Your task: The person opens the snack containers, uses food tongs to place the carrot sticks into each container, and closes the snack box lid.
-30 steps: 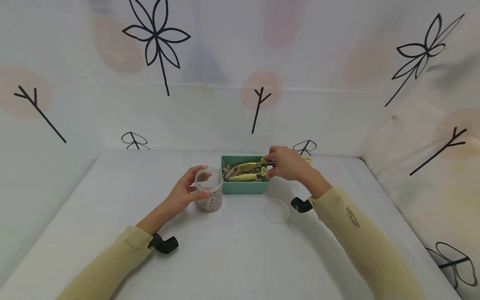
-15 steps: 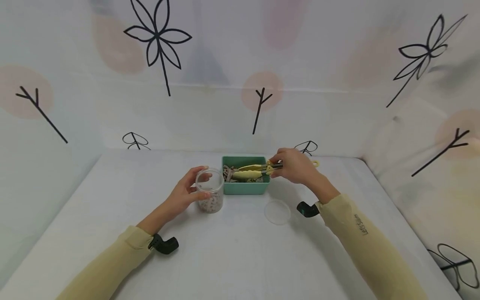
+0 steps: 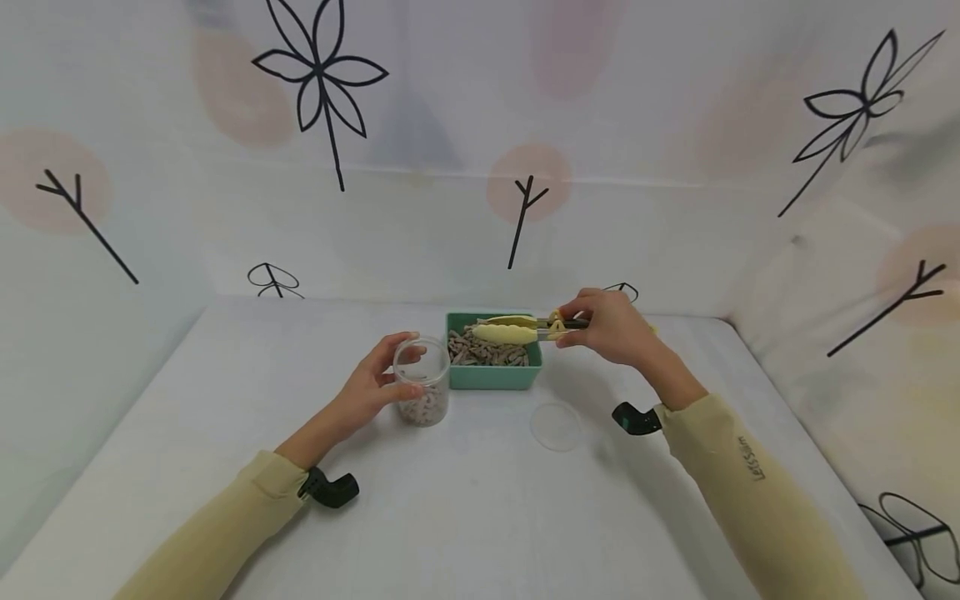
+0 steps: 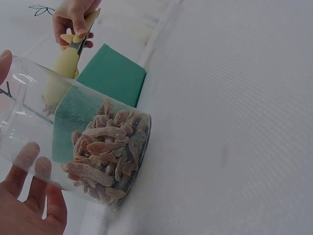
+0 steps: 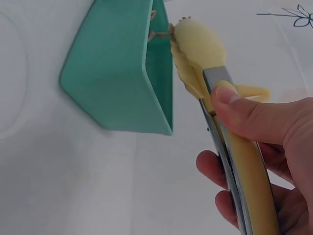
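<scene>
My left hand (image 3: 371, 387) holds a clear round jar (image 3: 422, 375) by its side, fingers behind and thumb in front. Brownish dried strips (image 4: 107, 154) fill its lower part, and its top is uncovered. My right hand (image 3: 611, 325) grips yellow-headed tongs (image 3: 517, 329) with metal arms. In the right wrist view the tong heads (image 5: 198, 49) lie close together, with small brown bits showing at their tips. They hover over a green rectangular box (image 3: 493, 377), which holds many more dried pieces (image 3: 487, 350).
A clear round lid (image 3: 556, 427) lies flat on the white-covered table (image 3: 465, 508), in front of the box and to its right. Behind the table hangs a white cloth (image 3: 420, 225) with flower and twig drawings.
My right hand has drawn the tongs to the right and lifted them from inside the box to above it. My left hand and the jar have stayed in place.
</scene>
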Action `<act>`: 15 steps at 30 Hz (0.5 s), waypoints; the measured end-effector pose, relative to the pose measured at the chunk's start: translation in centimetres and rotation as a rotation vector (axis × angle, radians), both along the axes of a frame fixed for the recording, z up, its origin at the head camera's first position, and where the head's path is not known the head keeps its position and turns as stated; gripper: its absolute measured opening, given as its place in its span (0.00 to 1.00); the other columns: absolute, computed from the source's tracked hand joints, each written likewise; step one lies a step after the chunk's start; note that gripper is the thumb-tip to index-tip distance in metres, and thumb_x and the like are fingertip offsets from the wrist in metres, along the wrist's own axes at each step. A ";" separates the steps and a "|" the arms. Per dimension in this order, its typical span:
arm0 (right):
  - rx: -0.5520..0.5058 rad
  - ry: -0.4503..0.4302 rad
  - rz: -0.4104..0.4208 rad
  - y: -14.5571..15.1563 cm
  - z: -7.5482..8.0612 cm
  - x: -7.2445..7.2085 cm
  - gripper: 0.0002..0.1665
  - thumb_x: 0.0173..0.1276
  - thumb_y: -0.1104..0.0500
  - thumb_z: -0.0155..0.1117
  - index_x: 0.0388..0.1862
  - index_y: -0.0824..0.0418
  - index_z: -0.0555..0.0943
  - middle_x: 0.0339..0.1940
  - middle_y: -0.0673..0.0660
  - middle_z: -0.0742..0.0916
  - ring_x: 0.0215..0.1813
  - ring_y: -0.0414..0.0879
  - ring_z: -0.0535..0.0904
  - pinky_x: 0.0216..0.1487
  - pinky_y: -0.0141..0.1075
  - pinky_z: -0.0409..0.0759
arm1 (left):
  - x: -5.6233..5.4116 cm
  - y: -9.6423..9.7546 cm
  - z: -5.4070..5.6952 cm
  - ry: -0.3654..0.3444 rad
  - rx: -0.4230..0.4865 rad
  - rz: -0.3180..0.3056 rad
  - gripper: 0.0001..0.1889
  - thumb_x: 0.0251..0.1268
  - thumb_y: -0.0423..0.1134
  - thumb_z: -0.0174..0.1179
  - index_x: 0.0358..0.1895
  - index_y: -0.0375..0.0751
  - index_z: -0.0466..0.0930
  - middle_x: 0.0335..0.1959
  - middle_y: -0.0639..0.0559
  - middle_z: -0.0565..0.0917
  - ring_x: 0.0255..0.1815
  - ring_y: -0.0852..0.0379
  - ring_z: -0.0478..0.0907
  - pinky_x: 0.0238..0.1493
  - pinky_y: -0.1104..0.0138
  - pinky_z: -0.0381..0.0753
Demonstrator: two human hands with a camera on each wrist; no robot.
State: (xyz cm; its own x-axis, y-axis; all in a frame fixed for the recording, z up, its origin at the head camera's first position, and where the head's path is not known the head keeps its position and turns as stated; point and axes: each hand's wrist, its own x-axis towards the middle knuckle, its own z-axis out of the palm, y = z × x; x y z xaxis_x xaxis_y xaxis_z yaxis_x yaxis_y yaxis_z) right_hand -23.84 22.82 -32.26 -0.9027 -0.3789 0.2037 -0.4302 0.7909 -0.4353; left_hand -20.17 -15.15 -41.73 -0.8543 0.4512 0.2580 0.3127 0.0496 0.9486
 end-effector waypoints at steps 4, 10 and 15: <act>-0.007 -0.009 -0.002 0.2 -0.2 0.0 0.20 0.54 0.58 0.81 0.46 0.62 0.88 0.36 0.51 0.84 0.34 0.46 0.78 0.35 0.41 0.76 | 0.0 0.0 0.0 -0.002 0.001 0.001 0.37 0.64 0.33 0.67 0.74 0.43 0.59 0.69 0.38 0.71 0.71 0.43 0.64 0.63 0.44 0.65; -0.008 -0.029 -0.008 0.5 -0.7 0.2 0.21 0.55 0.57 0.81 0.47 0.62 0.88 0.37 0.51 0.85 0.35 0.46 0.78 0.35 0.40 0.76 | -0.1 0.0 -0.2 0.002 -0.004 0.003 0.37 0.63 0.32 0.68 0.74 0.43 0.60 0.69 0.38 0.71 0.71 0.43 0.64 0.63 0.43 0.65; -0.027 -0.020 -0.017 0.6 -0.4 0.4 0.21 0.54 0.57 0.81 0.46 0.62 0.88 0.37 0.51 0.85 0.35 0.46 0.80 0.35 0.41 0.77 | 0.0 0.0 -0.3 -0.005 -0.010 0.011 0.37 0.63 0.31 0.67 0.74 0.42 0.59 0.69 0.37 0.70 0.71 0.43 0.64 0.63 0.43 0.65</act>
State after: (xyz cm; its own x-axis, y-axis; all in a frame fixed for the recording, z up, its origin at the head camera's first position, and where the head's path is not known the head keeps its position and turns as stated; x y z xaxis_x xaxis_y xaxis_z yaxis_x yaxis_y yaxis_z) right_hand -23.49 23.45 -32.68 -0.9129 -0.3584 0.1953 -0.4079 0.7856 -0.4652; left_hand -20.20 -15.18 -41.98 -0.8604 0.4447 0.2490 0.3070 0.0624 0.9497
